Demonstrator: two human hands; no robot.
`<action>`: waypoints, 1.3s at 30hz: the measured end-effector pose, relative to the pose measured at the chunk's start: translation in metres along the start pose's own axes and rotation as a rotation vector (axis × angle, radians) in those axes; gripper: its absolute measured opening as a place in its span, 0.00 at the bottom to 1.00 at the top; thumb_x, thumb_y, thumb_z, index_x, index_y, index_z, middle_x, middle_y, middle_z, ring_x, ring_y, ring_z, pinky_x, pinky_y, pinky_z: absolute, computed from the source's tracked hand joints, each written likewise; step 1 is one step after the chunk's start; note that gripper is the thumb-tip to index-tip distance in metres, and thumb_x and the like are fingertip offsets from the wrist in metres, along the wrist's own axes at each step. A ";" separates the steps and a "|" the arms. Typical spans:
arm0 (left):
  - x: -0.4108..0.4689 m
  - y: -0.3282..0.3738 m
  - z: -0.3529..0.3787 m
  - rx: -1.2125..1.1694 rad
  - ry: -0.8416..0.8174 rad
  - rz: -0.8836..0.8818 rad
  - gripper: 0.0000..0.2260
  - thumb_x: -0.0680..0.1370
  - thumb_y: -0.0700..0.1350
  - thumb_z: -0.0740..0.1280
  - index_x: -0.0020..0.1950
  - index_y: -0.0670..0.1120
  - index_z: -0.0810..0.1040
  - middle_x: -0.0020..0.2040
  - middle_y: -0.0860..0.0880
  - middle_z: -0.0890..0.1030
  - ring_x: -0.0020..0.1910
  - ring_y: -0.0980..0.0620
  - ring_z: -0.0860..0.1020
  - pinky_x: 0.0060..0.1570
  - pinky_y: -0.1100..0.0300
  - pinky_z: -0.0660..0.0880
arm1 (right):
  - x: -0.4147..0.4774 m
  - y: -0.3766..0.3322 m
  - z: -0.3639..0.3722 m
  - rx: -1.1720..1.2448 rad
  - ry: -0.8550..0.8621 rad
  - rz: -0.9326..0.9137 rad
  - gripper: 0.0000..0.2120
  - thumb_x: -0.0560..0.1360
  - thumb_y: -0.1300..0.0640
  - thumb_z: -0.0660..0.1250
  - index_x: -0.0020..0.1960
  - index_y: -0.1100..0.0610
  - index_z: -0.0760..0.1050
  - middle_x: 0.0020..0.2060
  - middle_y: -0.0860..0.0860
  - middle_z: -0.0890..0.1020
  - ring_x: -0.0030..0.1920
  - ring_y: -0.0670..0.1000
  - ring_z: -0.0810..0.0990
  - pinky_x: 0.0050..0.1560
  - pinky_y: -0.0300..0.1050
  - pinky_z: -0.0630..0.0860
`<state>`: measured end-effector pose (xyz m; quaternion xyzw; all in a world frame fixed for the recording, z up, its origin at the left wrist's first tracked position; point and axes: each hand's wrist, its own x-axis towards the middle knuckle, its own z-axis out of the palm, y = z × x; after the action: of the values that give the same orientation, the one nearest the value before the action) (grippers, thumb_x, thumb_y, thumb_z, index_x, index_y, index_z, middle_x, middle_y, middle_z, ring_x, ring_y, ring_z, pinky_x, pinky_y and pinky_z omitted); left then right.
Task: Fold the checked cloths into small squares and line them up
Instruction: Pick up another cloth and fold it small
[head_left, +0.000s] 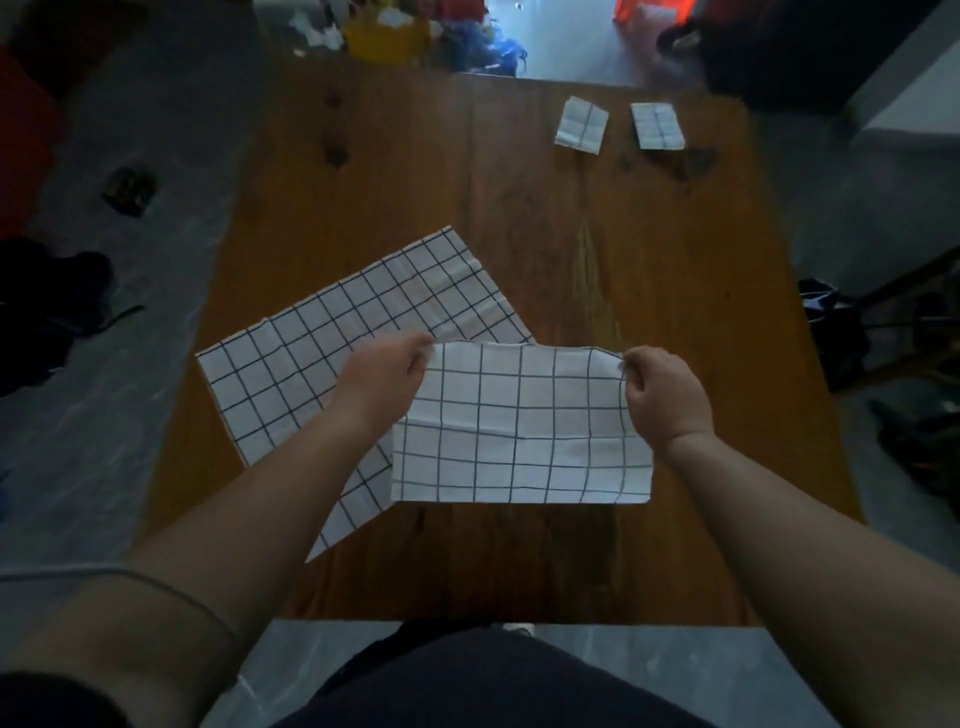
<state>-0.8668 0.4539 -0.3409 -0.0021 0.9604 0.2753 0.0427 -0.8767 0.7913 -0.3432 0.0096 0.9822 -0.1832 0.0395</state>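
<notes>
A white cloth with a black grid (524, 431), folded to a rectangle, hangs over the near middle of the wooden table (519, 218). My left hand (387, 376) pinches its upper left corner and my right hand (662, 392) pinches its upper right corner. Beneath it to the left lies a larger checked cloth (322, 343), spread flat at an angle and partly covered by my left arm. Two small folded checked squares (582, 124) (657, 126) sit side by side at the far right of the table.
Beyond the table's far edge stand a yellow container (382, 41) and other clutter. Dark items lie on the grey floor at left (130, 189) and right (831, 322). The table's left far half shows bare wood.
</notes>
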 end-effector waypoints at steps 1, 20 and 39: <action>0.009 -0.002 0.005 0.009 -0.014 -0.027 0.13 0.84 0.46 0.60 0.68 0.49 0.77 0.58 0.46 0.83 0.56 0.46 0.79 0.54 0.51 0.77 | 0.007 -0.001 0.003 0.010 -0.014 0.032 0.09 0.82 0.55 0.61 0.59 0.51 0.77 0.50 0.48 0.81 0.51 0.50 0.78 0.54 0.48 0.78; -0.140 0.028 0.102 0.216 -0.382 0.169 0.27 0.85 0.49 0.56 0.83 0.51 0.52 0.84 0.50 0.52 0.83 0.51 0.46 0.79 0.54 0.40 | -0.145 -0.021 0.076 -0.048 -0.375 -0.318 0.24 0.83 0.54 0.57 0.79 0.49 0.61 0.80 0.48 0.58 0.81 0.48 0.50 0.78 0.45 0.42; -0.179 -0.036 0.087 0.315 -0.371 0.001 0.28 0.85 0.54 0.54 0.84 0.50 0.49 0.84 0.48 0.50 0.83 0.48 0.45 0.80 0.50 0.43 | -0.166 0.052 0.066 -0.171 -0.416 -0.076 0.28 0.84 0.46 0.51 0.82 0.47 0.47 0.82 0.48 0.48 0.80 0.47 0.42 0.80 0.49 0.41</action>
<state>-0.6808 0.4655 -0.4184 0.0559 0.9671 0.1180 0.2182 -0.7048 0.8156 -0.4097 -0.0688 0.9645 -0.0989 0.2348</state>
